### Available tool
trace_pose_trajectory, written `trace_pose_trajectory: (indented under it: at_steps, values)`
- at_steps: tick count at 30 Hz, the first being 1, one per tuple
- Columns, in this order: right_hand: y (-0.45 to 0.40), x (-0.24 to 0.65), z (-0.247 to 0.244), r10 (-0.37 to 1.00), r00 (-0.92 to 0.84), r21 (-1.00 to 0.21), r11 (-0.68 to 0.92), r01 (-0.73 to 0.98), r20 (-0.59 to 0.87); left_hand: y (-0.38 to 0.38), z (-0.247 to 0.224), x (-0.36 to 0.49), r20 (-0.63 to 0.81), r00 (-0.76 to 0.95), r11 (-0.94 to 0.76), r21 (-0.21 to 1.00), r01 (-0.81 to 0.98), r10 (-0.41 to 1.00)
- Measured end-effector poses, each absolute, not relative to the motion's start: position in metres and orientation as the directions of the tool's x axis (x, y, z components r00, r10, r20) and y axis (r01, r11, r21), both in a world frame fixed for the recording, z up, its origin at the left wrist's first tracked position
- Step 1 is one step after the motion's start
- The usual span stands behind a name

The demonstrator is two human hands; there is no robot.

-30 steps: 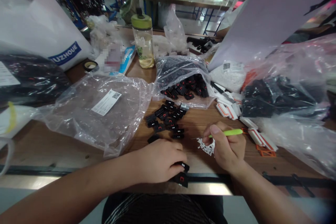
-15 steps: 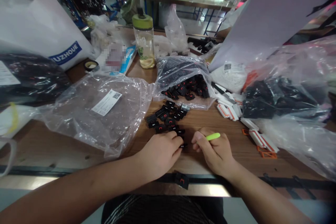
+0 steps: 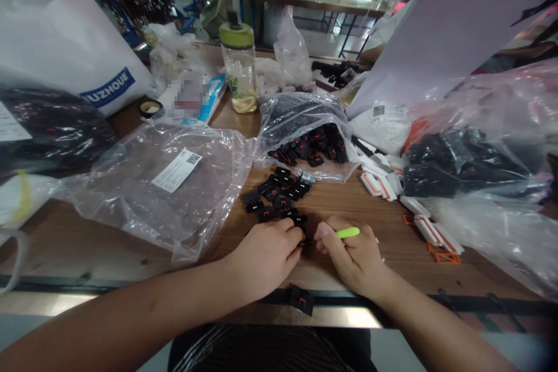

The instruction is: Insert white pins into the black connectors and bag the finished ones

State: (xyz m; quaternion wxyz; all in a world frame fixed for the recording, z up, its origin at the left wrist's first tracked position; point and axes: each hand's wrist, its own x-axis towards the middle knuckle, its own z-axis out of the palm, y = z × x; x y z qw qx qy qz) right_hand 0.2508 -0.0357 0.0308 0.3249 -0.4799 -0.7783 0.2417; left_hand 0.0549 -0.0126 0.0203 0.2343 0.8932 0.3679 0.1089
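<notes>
My left hand (image 3: 271,256) is closed, its fingertips on a small black plastic piece that they mostly cover. Close by on its right, my right hand (image 3: 355,256) grips a slim tool with a yellow-green handle (image 3: 347,232). The tool's thin dark tip points at the piece by my left fingers; whether they touch is unclear. Beyond my left hand lies a loose pile of small black pieces (image 3: 272,193), some with red marks. A separate black piece with a red mark (image 3: 301,300) rests at the table's front edge.
Behind the pile, a clear bag (image 3: 305,106) spills similar black pieces. A flattened plastic bag with a label (image 3: 176,171) covers the left side. White-and-orange parts (image 3: 429,229) and filled bags (image 3: 475,163) sit at right. A green-lidded bottle (image 3: 238,64) stands at the back.
My right hand has shifted slightly left with the yellow-green tool, bringing its tip close to the piece at my left fingers. My left hand has stayed nearly in place.
</notes>
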Motion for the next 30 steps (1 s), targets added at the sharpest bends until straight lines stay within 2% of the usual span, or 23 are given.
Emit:
trace_pose_trajectory:
  at_steps: [4, 11, 25, 30]
  values:
    - [-0.035, 0.248, 0.036, 0.854, -0.426, -0.621, 0.512, 0.593, 0.297, -0.013, 0.019, 0.054, 0.03, 0.711, -0.636, 0.475, 0.608, 0.703]
    - [-0.039, 0.257, 0.023, 0.937, -0.204, -0.779, 0.35, 0.52, 0.285, -0.012, 0.022, 0.055, 0.011, 0.698, -0.61, 0.496, 0.618, 0.716]
    - [-0.03, 0.254, 0.018, 0.973, -0.178, -0.841, 0.22, 0.494, 0.15, -0.011, 0.025, 0.055, -0.001, 0.681, -0.592, 0.495, 0.636, 0.732]
    - [-0.026, 0.254, 0.024, 0.97, -0.235, -0.834, 0.183, 0.521, 0.066, -0.011, 0.025, 0.055, 0.004, 0.681, -0.59, 0.503, 0.632, 0.732]
